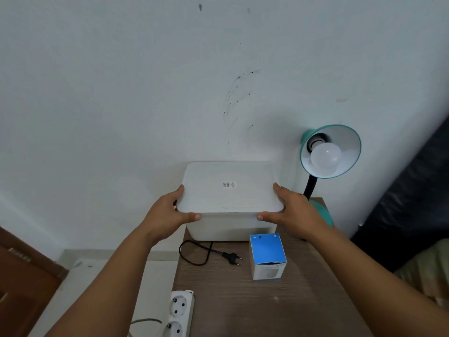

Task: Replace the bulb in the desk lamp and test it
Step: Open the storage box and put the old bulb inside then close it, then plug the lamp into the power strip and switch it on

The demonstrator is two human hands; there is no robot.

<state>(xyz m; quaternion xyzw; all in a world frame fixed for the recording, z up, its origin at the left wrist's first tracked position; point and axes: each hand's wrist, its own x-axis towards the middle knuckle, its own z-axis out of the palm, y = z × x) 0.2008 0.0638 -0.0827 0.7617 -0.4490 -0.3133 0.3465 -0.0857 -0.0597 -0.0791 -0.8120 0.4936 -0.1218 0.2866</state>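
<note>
A teal desk lamp point(340, 139) stands at the table's back right, shade tilted toward me, with a white bulb point(325, 157) in its socket. Its black plug point(232, 258) lies loose on the wooden table point(255, 307). A blue and white bulb box point(267, 256) stands in front of a white lidded plastic box point(230, 190). My left hand point(167, 215) grips the lid's left edge, thumb along the front. My right hand point(294, 212) grips the right edge the same way.
A white power strip point(178, 312) with two visible sockets lies at the table's left front edge, its grey cable trailing off. A white wall rises right behind the table. A brown wooden door point(21, 276) is at the lower left, dark fabric at the right.
</note>
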